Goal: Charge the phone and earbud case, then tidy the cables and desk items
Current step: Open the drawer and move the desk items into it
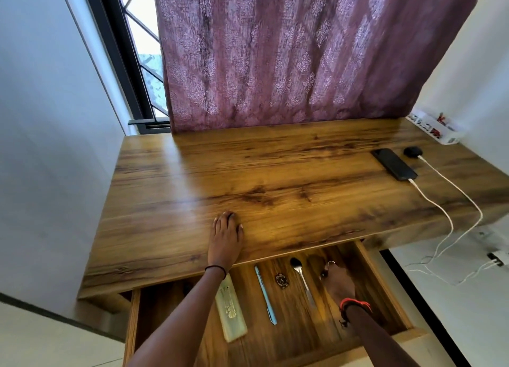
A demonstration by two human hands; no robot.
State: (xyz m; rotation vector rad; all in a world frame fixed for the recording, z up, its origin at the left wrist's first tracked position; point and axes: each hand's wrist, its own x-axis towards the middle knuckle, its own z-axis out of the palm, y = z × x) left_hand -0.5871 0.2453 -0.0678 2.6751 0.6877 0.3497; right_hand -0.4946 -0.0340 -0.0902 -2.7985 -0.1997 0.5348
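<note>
While left hand (225, 233) rests on desk (275, 173), fingers (224, 218) straight | right hand (338, 281) pinches metal ring (331, 263) in drawer (385, 286)

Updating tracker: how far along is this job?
Done: phone and earbud case both have cables plugged in. In hand: right hand holds a key ring inside the open drawer; left hand rests on the desk. Left: cables trail off the desk; drawer open.
</note>
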